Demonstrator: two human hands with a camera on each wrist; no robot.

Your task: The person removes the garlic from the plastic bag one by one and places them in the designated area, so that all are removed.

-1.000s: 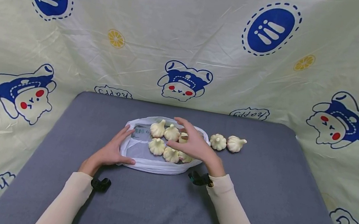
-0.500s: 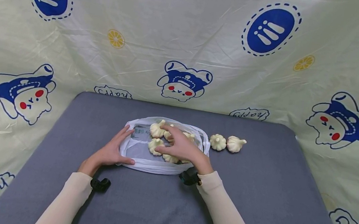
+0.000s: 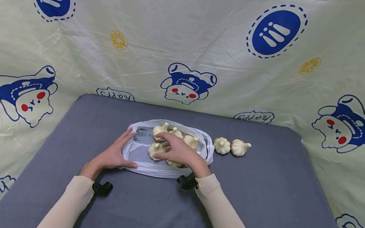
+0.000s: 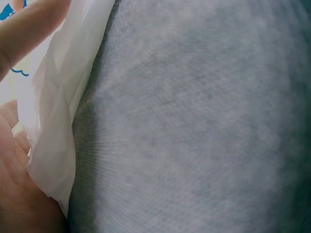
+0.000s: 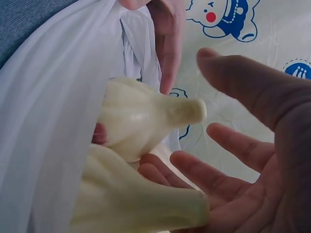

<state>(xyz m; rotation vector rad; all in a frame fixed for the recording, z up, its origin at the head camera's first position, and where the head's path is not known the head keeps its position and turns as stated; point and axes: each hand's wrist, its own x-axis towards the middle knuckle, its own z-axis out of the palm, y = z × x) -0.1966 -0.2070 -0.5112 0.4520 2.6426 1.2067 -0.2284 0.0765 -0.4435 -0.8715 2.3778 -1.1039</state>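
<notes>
A white plastic bag (image 3: 151, 169) lies with its mouth spread wide, several garlic bulbs (image 3: 191, 142) inside. My left hand (image 3: 112, 153) rests against its left end, thumb along the front rim and straight fingers at the back-left edge; in the left wrist view the thumb (image 4: 31, 31) crosses the plastic. Over the bag, my right hand (image 3: 179, 151) reaches its spread fingers and thumb around the front-left garlic bulb (image 3: 155, 151). In the right wrist view, fingers (image 5: 214, 179) lie beside two bulbs while the thumb stands apart from them. The right hand partly hides bulbs beneath it.
Two more garlic bulbs (image 3: 222, 146) sit side by side on the grey cloth-covered table (image 3: 261, 199), just right of the bag. A printed curtain (image 3: 139, 74) hangs behind the table and along its sides.
My right hand has moved left and slightly down, from the right-hand bulbs to the front-left one, which has shifted slightly left. My left hand has stayed in place.
</notes>
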